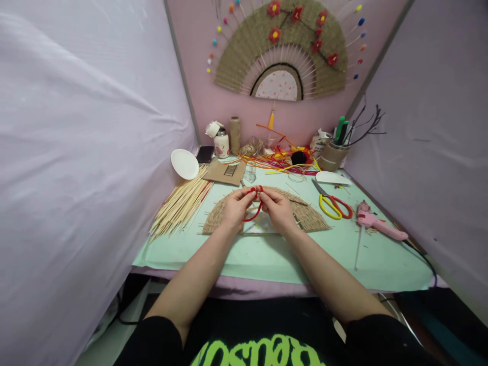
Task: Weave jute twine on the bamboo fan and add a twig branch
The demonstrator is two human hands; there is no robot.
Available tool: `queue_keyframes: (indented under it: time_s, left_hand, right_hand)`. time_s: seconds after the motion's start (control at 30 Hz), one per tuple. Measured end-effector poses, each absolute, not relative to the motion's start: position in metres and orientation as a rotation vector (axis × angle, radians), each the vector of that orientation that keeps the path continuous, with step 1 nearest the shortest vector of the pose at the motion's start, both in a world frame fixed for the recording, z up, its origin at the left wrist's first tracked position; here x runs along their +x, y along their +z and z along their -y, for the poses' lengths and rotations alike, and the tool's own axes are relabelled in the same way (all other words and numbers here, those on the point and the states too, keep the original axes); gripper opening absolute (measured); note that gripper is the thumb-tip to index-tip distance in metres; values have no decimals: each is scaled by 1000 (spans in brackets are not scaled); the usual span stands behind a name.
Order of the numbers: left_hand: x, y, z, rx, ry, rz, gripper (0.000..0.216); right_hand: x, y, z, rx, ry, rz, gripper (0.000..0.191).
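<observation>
Both my hands meet over a half-round woven fan (308, 213) lying on the mint-green mat (267, 254). My left hand (236, 206) and my right hand (277, 206) each pinch a thin red pipe cleaner (254, 209) between fingertips. Its upper end is coiled at my fingertips and a loop hangs down between my palms. The middle of the woven fan is hidden under my hands.
A bundle of bamboo sticks (181, 203) and a white dish (184, 163) lie at the left. Scissors (331, 202) and a pink glue gun (375, 222) lie at the right. Coloured pipe cleaners (282, 160), a twine spool (235, 133), a jar (221, 143) and a tool cup (334, 155) stand at the back.
</observation>
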State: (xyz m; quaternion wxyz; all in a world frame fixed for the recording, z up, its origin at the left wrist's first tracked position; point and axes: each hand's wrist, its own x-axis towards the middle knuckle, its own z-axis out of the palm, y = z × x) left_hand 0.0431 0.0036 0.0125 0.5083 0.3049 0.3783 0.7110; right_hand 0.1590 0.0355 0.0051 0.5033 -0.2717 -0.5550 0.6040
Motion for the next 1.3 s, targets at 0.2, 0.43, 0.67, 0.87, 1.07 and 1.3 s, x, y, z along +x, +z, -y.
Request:
queue_keyframes:
  time_s: [0.2, 0.43, 0.67, 0.87, 1.07, 1.3]
  left_hand:
    - [43, 11, -3, 697, 1724, -884, 22]
    - [47, 6, -6, 735, 1799, -859, 20]
    - [50, 9, -4, 696, 1801, -831, 23]
    - [50, 13, -1, 631, 1768, -829, 23]
    - [48, 15, -2, 607, 1769, -842, 22]
    - [45, 18, 0, 607, 1571, -833, 24]
  right_hand:
    - [159, 4, -31, -645, 663, 1763, 27]
    - [159, 4, -26, -702, 334, 1926, 35]
    - [158, 7, -22, -793, 306, 1961, 36]
    - [160, 8, -25, -720, 333, 1933, 32]
    - [165, 12, -26, -748, 516, 1849, 22]
    - [175, 19, -43, -774, 982, 1726, 27]
